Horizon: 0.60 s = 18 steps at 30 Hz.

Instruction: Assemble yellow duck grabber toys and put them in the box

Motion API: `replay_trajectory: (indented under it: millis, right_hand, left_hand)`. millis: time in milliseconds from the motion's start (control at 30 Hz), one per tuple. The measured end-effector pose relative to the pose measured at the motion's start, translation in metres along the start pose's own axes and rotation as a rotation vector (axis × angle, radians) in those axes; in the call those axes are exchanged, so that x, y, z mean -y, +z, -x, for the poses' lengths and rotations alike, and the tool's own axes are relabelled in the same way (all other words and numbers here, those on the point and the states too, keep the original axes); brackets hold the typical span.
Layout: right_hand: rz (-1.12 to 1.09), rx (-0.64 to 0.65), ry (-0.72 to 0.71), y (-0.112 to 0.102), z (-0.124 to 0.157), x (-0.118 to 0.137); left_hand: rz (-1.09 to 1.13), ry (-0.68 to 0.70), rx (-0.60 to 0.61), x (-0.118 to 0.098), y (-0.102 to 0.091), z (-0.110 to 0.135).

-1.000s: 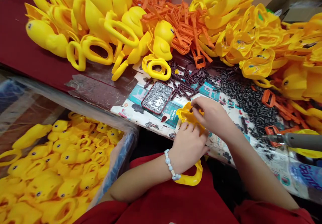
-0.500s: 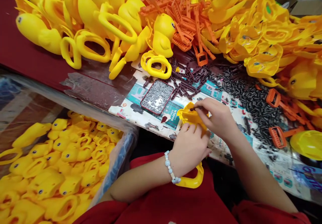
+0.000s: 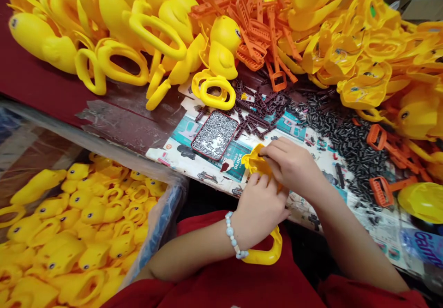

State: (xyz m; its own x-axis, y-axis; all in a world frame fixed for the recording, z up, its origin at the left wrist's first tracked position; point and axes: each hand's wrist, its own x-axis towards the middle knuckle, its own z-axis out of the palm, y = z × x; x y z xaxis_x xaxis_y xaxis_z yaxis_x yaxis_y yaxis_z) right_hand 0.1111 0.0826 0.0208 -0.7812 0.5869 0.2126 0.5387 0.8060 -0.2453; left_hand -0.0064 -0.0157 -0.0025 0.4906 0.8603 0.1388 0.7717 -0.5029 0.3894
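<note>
My left hand (image 3: 259,211), with a beaded bracelet at its wrist, grips a yellow plastic duck part (image 3: 255,162) from below. A yellow loop handle (image 3: 270,252) on that part hangs below my wrist. My right hand (image 3: 290,165) is on top of the part, its fingertips pinching a small dark plastic pin (image 3: 263,154) against it. Much of the part is hidden by my fingers. Beyond my hands, a red-rimmed tin (image 3: 223,118) holds small dark pieces.
Heaps of yellow duck bodies (image 3: 221,49) and orange plastic frames (image 3: 256,26) cover the table's back. Dark pins (image 3: 349,146) lie spread on printed paper (image 3: 173,155) to the right. A plastic-lined bin (image 3: 159,220) of yellow ducks stands at lower left.
The view has drifted, shifting the table contents left. The grey tool at right has left view. My right fingers have shifted on the yellow part, and the handle hangs slightly lower.
</note>
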Motion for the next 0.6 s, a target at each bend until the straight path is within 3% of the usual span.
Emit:
replay_trajectory:
  millis: [233, 333, 467, 600]
  right_hand:
    - [-0.318, 0.021, 0.077, -0.018, -0.019, -0.031]
    - [-0.262, 0.002, 0.146, -0.014, -0.026, -0.040]
    - [-0.087, -0.022, 0.243, 0.006, -0.031, -0.054]
    - [-0.009, 0.021, 0.236, 0.016, -0.027, -0.062]
  left_hand:
    - [0.011, -0.008, -0.001, 0.003, -0.001, 0.001]
    - [-0.005, -0.012, 0.000, 0.004, -0.001, 0.000]
    - [-0.029, -0.012, 0.006, 0.004, 0.000, 0.001]
    - [-0.029, -0.016, 0.008, 0.004, 0.001, 0.001]
